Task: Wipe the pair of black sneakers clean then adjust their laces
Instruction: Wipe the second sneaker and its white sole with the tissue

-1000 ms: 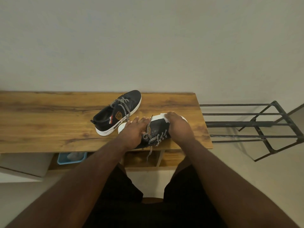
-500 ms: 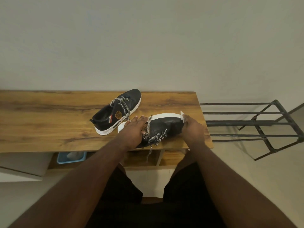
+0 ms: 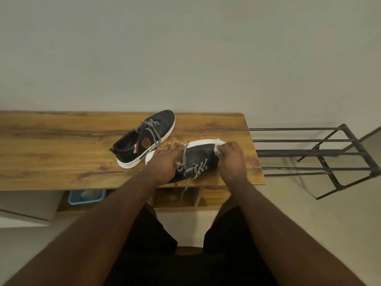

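While curled right-hand fingers point(image 3: 223, 147) pinch a crumpled white wipe point(image 3: 218, 145) at the toe, left hand point(image 3: 166, 162) lies flat on the near black white-soled sneaker point(image 3: 198, 158), tipped sideways, chequered laces point(image 3: 191, 169) dangling, at the wooden bench point(image 3: 61, 153) front edge, its mate point(image 3: 144, 139) upright just behind.

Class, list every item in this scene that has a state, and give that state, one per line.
Near black sneaker: on its side, laces loose.
Far black sneaker: upright, laced, untouched.
White wipe: bunched, at the near sneaker's toe.
Left hand: flat, pressing the near sneaker.
Right hand: gripping the wipe.
Black metal rack: tipped over, bare.
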